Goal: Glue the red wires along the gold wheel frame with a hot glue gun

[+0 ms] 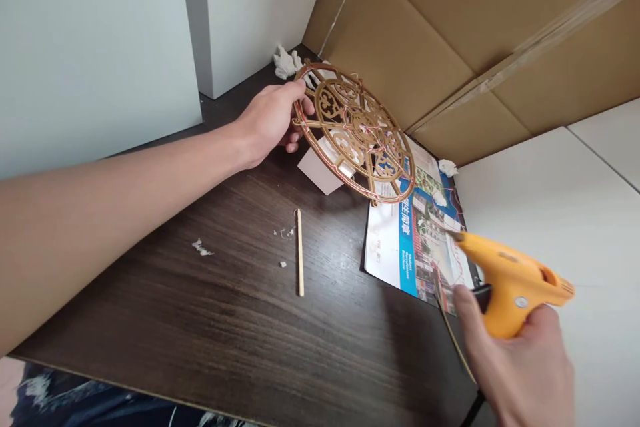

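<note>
Item: openwork wheel (363, 125), 1 o'clock, raised and tilted, rim pinched in my left hand (267, 117). Done, I judge: rings, spokes and scrollwork joined, red strands attached. Item: yellow glue gun (517, 273), 4 o'clock, gripped in my right hand (535, 360), nozzle apart from wheel. Unattached: wooden stick (300, 253), 6 o'clock. Remaining joints: cannot tell.

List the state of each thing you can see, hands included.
Left hand: closed on wheel's rim
Lattice wheel: held, tilted
Right hand: gripping glue gun
Yellow glue gun: held, nozzle pointing left
Wooden stick: lying flat
Brochure: lying flat, partly covered
Tissue: crumpled
</note>
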A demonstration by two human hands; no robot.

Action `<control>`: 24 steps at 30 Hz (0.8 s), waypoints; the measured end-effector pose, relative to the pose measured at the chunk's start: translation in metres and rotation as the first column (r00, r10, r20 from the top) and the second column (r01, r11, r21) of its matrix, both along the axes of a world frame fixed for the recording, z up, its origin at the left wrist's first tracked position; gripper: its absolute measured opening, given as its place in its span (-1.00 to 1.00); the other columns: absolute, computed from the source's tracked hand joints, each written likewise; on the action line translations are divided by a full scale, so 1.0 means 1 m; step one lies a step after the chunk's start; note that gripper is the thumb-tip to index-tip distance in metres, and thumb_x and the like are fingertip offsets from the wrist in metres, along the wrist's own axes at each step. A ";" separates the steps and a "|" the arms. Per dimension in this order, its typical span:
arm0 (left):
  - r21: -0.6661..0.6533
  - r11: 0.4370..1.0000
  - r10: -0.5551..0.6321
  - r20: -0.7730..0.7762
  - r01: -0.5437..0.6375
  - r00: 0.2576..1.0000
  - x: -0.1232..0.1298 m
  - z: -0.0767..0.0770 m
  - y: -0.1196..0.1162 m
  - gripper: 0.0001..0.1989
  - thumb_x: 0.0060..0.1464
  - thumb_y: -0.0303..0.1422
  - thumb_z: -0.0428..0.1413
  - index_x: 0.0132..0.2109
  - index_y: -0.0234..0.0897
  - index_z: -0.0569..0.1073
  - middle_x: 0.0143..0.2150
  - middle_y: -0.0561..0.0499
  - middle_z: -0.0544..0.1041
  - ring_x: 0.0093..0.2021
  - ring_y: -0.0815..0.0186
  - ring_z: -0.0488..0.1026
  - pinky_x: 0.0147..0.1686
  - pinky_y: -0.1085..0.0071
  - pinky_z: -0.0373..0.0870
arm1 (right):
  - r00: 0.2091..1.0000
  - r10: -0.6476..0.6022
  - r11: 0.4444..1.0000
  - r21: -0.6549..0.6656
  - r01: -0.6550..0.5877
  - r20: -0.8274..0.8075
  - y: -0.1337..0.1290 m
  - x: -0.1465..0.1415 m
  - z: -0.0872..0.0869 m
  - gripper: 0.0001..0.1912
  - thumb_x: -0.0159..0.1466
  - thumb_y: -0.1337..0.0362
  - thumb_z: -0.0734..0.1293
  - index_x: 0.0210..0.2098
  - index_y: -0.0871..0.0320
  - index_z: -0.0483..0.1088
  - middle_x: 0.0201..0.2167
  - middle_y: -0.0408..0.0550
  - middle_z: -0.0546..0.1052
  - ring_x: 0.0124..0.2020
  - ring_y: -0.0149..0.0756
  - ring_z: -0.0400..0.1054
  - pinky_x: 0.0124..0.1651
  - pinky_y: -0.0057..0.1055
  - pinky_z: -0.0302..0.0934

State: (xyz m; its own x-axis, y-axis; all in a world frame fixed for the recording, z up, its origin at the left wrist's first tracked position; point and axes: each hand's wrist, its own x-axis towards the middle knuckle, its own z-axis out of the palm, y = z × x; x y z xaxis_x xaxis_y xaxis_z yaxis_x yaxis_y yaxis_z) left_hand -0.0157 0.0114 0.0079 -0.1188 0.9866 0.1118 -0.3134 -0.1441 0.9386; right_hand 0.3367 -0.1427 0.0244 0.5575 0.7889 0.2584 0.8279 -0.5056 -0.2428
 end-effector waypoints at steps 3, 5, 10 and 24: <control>0.005 1.000 0.000 0.003 0.000 1.000 0.001 -0.001 0.000 -0.68 0.31 -0.28 -0.14 -0.37 -0.33 0.30 -0.54 0.06 0.22 -0.66 0.47 0.16 -0.68 0.51 0.11 | 0.975 -0.140 0.976 -0.140 0.164 0.170 0.003 -0.014 0.001 -0.03 -0.13 -0.55 0.31 -0.07 0.10 0.17 -0.47 -0.01 0.37 -0.47 -0.01 0.28 -0.38 -0.10 0.24; -0.001 1.000 -0.002 0.007 0.002 1.000 0.001 -0.001 0.000 -0.67 0.32 -0.27 -0.14 -0.38 -0.33 0.30 -0.55 0.07 0.22 -0.67 0.47 0.16 -0.67 0.51 0.10 | 0.974 -0.124 0.973 -0.168 0.157 0.192 0.005 -0.019 0.002 -0.06 -0.10 -0.53 0.29 -0.07 0.09 0.14 -0.53 -0.05 0.31 -0.49 0.02 0.27 -0.36 -0.09 0.22; 0.000 1.000 -0.006 -0.004 0.006 1.000 0.001 0.000 0.000 -0.65 0.33 -0.26 -0.14 -0.38 -0.34 0.31 -0.56 0.06 0.22 -0.67 0.46 0.15 -0.69 0.49 0.10 | 0.962 -0.082 0.975 -0.177 0.131 0.261 0.008 -0.022 0.001 -0.20 -0.03 -0.47 0.26 -0.20 0.08 0.03 -0.63 -0.14 0.18 -0.52 0.03 0.26 -0.43 -0.17 0.13; -0.006 1.000 0.001 -0.022 -0.001 1.000 0.001 0.000 0.000 -0.64 0.35 -0.26 -0.17 -0.38 -0.33 0.30 -0.53 0.07 0.22 -0.67 0.48 0.15 -0.69 0.48 0.08 | 0.979 -0.006 0.979 -0.199 0.047 0.203 0.004 -0.013 -0.007 -0.19 0.07 -0.45 0.17 -0.14 0.15 -0.02 -0.59 -0.11 0.19 -0.55 -0.06 0.17 -0.51 -0.21 0.09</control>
State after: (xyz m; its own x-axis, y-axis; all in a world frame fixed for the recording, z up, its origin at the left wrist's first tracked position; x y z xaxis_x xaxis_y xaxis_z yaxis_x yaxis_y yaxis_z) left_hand -0.0142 0.0113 0.0074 -0.1175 0.9871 0.1087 -0.2922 -0.1390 0.9462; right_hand 0.3242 -0.1388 0.0173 0.5323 0.8216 0.2039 0.8346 -0.5497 0.0359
